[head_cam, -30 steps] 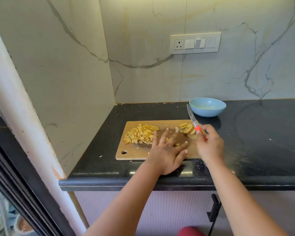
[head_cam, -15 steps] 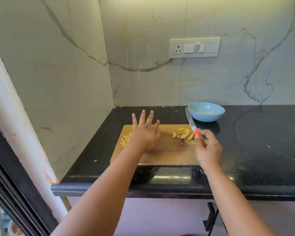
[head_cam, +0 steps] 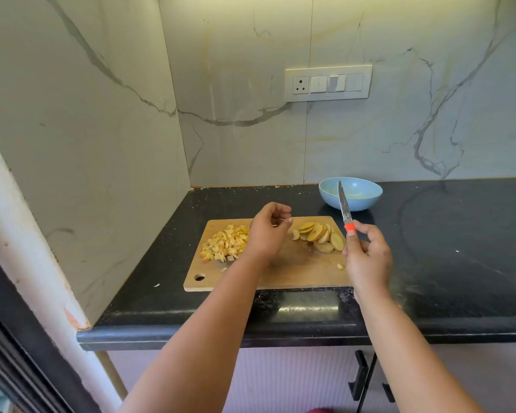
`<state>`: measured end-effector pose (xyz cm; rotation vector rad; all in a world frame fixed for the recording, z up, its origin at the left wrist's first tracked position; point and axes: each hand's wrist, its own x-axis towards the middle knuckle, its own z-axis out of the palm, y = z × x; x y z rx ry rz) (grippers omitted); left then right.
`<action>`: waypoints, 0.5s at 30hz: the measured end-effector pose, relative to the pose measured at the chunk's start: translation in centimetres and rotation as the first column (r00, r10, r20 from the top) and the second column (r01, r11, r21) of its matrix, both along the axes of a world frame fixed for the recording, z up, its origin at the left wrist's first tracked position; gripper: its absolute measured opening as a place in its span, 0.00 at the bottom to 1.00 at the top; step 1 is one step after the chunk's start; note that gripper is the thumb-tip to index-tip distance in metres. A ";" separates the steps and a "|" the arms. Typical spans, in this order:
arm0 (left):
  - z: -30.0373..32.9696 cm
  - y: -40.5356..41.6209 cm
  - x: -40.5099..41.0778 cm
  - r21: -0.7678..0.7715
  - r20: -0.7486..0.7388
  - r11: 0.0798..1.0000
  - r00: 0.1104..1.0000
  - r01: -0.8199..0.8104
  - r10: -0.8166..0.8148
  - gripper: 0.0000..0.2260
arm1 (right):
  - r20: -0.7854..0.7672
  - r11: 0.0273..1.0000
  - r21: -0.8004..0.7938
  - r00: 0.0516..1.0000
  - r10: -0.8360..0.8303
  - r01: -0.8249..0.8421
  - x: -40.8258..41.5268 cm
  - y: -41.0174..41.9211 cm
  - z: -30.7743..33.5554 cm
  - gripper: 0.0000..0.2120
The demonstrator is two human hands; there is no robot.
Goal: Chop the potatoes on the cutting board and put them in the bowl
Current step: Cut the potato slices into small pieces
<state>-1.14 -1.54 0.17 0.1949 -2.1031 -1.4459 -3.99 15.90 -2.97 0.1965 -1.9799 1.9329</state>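
though crowded, board's (head_cam: 280,275) near edge bare

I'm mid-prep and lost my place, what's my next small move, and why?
Probably bring the left hand onto the fanned pale potato slices on the wooden cutting board and steady them: they are still undiced, and the right hand holds the orange-handled knife raised.

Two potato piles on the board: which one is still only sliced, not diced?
The sliced potatoes at the board's right, beside the right hand holding the knife. The diced pile lies left, small cubes.
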 end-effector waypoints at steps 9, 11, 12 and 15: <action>1.3 2.4 -3.5 -0.667 0.452 0.663 0.892 0.339 -0.001 0.33 | 0.018 0.999 -0.020 0.999 0.037 -0.037 0.3 0.2 0.3 0.06; 1.5 2.4 -3.9 -0.688 0.471 0.640 0.881 0.342 0.037 0.36 | 0.010 0.999 -0.005 0.999 0.044 -0.044 0.3 0.2 0.4 0.06; 1.6 2.3 -4.0 -0.681 0.481 0.648 0.875 0.342 0.045 0.38 | 0.009 0.999 0.000 0.999 0.049 -0.049 0.3 0.2 0.4 0.06; 1.7 2.5 -4.2 -0.693 0.490 0.628 0.870 0.354 0.050 0.36 | 0.018 0.998 0.022 0.998 0.053 -0.053 0.2 0.2 0.3 0.06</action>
